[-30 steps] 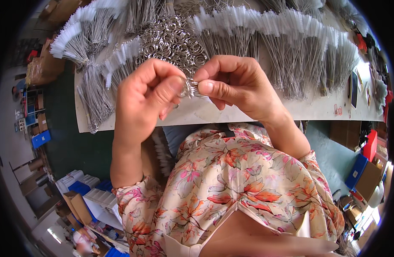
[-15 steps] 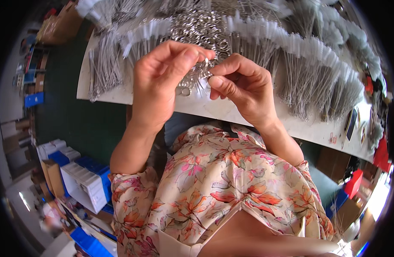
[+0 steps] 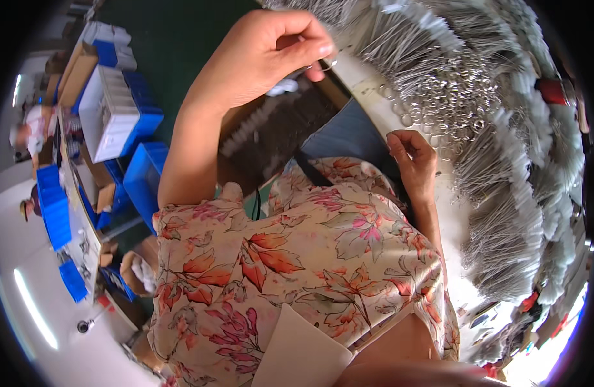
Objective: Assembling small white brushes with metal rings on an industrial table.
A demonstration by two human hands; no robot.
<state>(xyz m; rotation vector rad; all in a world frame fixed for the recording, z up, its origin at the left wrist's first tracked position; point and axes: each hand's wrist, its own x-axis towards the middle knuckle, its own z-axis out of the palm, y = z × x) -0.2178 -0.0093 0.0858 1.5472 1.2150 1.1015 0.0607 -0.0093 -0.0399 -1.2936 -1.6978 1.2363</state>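
My left hand (image 3: pixel 268 58) is raised at the upper middle, its thumb and fingers closed in a pinch on a small metal ring (image 3: pixel 331 64). Whatever else may hang from the ring is too blurred to make out. Under that hand stands a box (image 3: pixel 227 122) of thin pieces with white tufts (image 3: pixel 252 132). My right hand (image 3: pixel 416 161) is low beside the table's near edge, fingers loosely curled with a gap to the thumb and nothing visible in them. Just beyond it lies a heap of shiny metal rings (image 3: pixel 455 97).
Bundles of thin wire brushes with pale bristles (image 3: pixel 503 251) cover much of the white table (image 3: pixel 448 226). To the left are a white bin (image 3: pixel 116 116), blue bins (image 3: pixel 152 171) and cardboard boxes (image 3: pixel 78 74). Another person (image 3: pixel 36 129) is farther off at the left.
Both hands were together over the ring heap; now they are apart. The left has moved out over the box with the ring, the right has dropped to the table edge. The view has turned left.
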